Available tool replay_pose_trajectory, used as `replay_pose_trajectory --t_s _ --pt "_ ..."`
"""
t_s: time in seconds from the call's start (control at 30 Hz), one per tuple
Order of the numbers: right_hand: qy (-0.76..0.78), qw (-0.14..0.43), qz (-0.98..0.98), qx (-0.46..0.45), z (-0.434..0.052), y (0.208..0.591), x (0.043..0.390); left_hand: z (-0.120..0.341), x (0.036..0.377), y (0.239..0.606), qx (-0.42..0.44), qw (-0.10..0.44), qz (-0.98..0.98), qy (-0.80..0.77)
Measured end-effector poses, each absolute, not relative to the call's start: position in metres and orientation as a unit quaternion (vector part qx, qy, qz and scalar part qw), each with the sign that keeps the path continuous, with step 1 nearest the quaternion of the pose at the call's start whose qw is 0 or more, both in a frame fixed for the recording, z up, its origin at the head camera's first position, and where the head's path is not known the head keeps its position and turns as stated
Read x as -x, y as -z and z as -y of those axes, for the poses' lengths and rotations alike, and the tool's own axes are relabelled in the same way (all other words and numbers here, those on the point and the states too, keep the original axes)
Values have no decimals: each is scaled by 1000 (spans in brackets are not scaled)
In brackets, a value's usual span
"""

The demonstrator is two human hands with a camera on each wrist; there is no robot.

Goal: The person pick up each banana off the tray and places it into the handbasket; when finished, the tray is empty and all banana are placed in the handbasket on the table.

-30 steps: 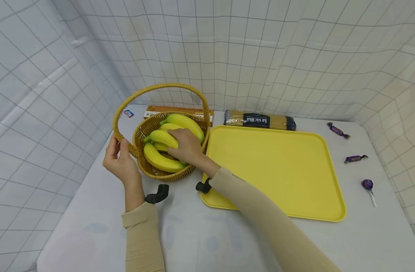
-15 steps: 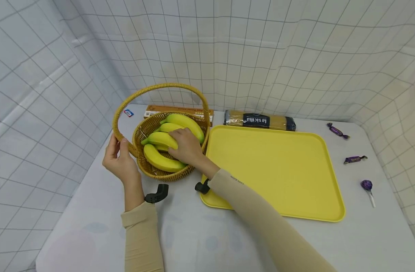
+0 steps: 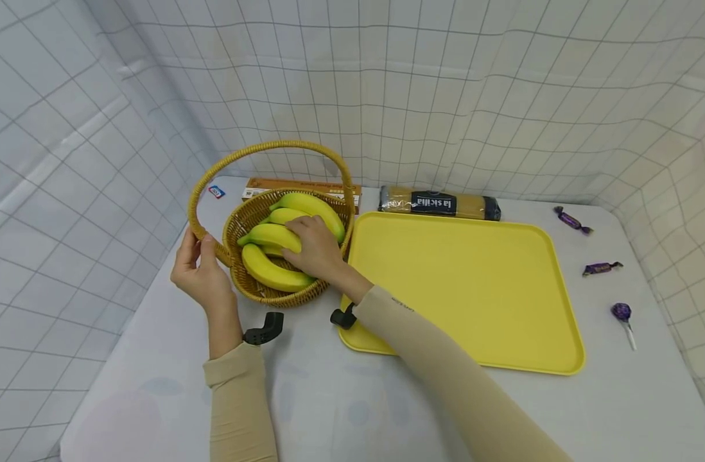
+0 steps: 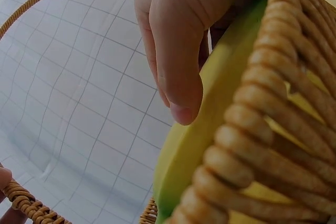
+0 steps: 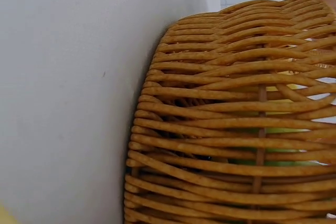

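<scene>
We have the round woven wicker basket [image 3: 274, 256] near the table's [image 3: 352, 410] back left corner, with the bunch of yellow-green bananas [image 3: 283, 240] lying inside it. Our left hand [image 3: 198, 273] curls round the arched handle's base; our right hand [image 3: 312, 247] wraps over the bananas, though how firmly we cannot tell. The flat yellow plastic tray [image 3: 474, 295] beside the basket bears nothing, so the lift seems not yet made. Compared with a second ago, the bunch has barely shifted.
</scene>
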State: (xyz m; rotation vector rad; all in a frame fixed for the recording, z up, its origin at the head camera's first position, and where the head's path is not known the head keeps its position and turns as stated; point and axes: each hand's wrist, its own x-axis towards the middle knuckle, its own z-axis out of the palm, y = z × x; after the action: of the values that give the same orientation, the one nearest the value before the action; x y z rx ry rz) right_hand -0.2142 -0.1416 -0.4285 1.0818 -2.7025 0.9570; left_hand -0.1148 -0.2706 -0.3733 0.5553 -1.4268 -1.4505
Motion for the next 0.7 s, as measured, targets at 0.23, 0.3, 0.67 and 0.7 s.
replay_pose_trajectory --t_s 0.23,0.3,0.67,0.7 --pt "-405 16 850 -337 121 420 210 282 125 388 -214 498 589 599" --pt "-421 12 843 -333 112 415 207 288 129 394 -213 497 591 598" --pt "-459 19 832 -311 48 413 184 296 121 389 -271 465 650 537" --pt "-462 19 832 -305 41 416 183 295 118 386 -278 464 658 524"
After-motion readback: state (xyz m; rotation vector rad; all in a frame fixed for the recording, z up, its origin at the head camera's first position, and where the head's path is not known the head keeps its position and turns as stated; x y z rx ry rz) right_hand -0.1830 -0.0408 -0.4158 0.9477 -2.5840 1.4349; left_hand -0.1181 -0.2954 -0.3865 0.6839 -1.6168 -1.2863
